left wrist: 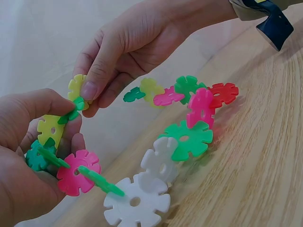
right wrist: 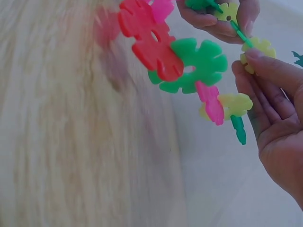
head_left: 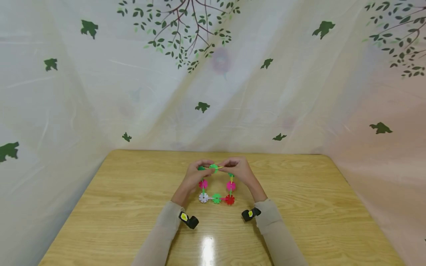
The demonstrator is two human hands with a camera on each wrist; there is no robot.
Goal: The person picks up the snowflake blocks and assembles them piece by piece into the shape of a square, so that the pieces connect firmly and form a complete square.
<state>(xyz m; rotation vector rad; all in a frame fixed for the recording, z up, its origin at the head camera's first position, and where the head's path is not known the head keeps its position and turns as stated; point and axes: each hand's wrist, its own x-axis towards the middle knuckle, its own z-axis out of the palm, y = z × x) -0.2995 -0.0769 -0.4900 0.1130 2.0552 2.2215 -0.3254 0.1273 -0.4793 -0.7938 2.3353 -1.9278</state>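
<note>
A chain of slotted plastic flower discs bends round in a U between the hands. My left hand pinches a green disc near one end of the chain, beside a yellow disc. Between thumb and fingers, my right hand holds another yellow disc, its edge right at the green one. Along the left side run a pink disc and a white disc. A red disc marks the right corner. The chain's other end, a dark green disc, hangs free near the right hand.
The chain's near side lies over a wooden table. Behind the table's far edge hangs a pale cloth printed with leaves and birds. Each wrist wears a black strap-on camera.
</note>
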